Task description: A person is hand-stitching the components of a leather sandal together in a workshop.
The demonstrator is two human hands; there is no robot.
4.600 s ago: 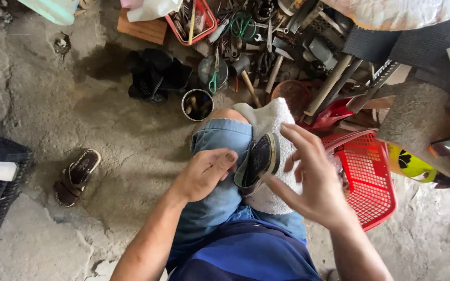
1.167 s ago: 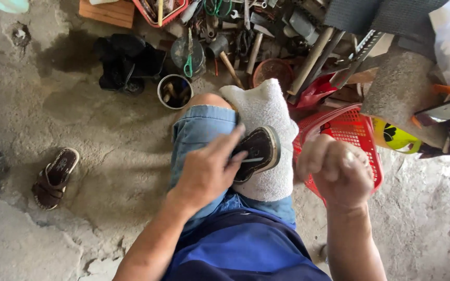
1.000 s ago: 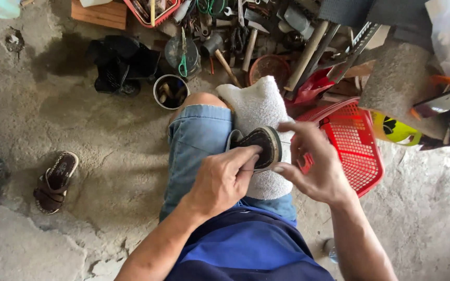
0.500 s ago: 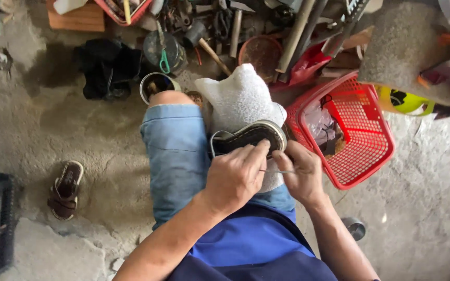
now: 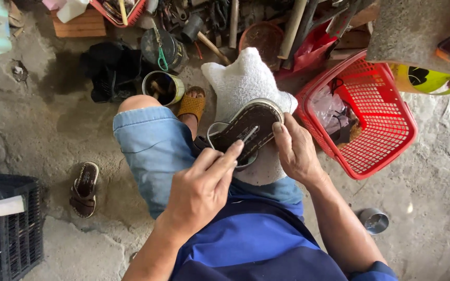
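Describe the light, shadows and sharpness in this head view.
Head view: soft, even daylight, no harsh glare; the left hand, right hand and shoe sole are sharp; faint shadow lies under the red basket; edges bend slightly from the wide lens.

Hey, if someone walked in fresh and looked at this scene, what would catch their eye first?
The shoe sole at centre, lying on a white cloth over the knee: the right hand steadies it, the left hand puts a thin metal tool to it. To the right, a bright red basket.
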